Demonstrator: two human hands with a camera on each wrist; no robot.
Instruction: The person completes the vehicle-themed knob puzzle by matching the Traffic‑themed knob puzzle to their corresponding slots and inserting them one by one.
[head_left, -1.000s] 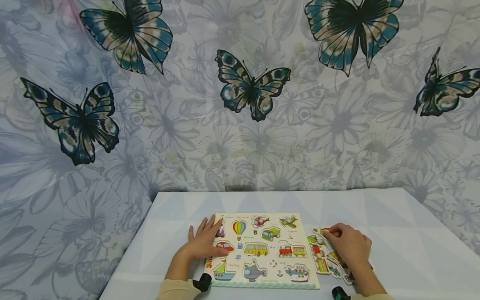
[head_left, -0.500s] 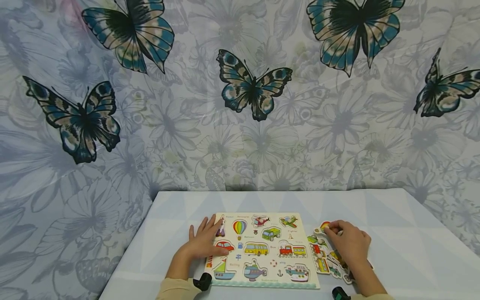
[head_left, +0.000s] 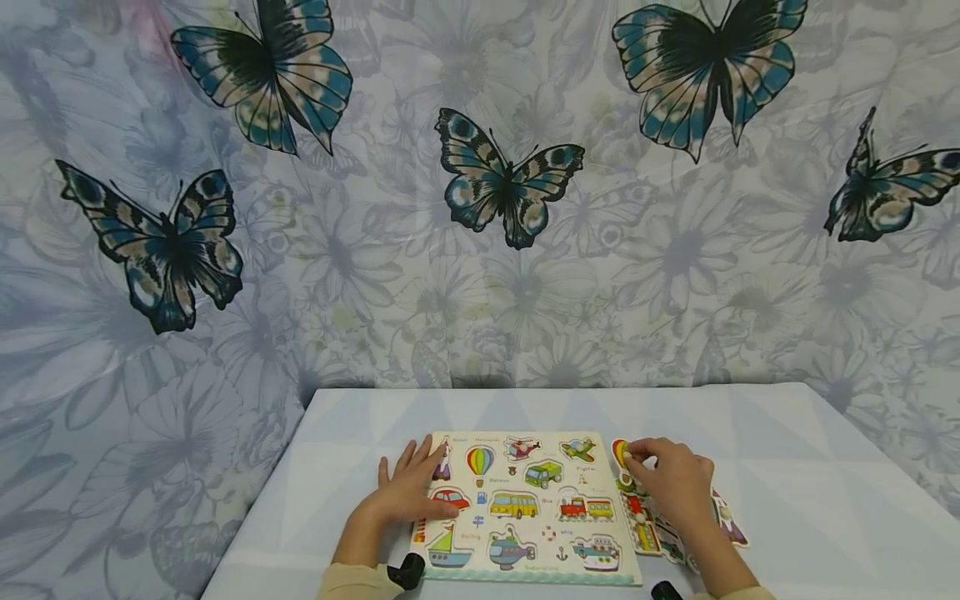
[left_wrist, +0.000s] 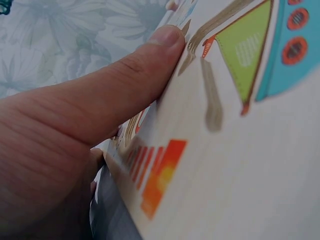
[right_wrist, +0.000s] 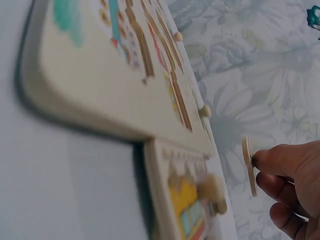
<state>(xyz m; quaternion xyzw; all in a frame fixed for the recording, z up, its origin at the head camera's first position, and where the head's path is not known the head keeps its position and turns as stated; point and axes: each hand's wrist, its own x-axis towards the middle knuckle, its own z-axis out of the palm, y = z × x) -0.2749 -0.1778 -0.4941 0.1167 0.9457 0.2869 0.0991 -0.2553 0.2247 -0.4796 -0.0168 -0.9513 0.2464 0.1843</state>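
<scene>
A printed vehicle puzzle board [head_left: 525,575] lies flat on the table. My left hand [head_left: 408,496] rests on its left edge, fingers spread; in the left wrist view the thumb [left_wrist: 145,60] lies on the board near the sailboat picture. My right hand [head_left: 671,479] pinches a hot-air balloon puzzle piece [head_left: 620,451] near the board's upper right edge. In the right wrist view this piece [right_wrist: 249,167] appears edge-on, raised off the table, between thumb and fingertips. Below that hand is a pile of loose puzzle pieces [head_left: 643,533], partly hidden by the hand and forearm.
A rocket piece [head_left: 729,518] lies at the right of the pile. One knobbed piece [right_wrist: 185,205] sits against the board's side in the right wrist view. The pale table [head_left: 810,483] meets a butterfly-print cloth [head_left: 510,317] at its back edge.
My right hand has lifted the balloon piece from the top of the pile and moved it left, to the board's edge. The rocket piece has come into sight. My left hand stays put.
</scene>
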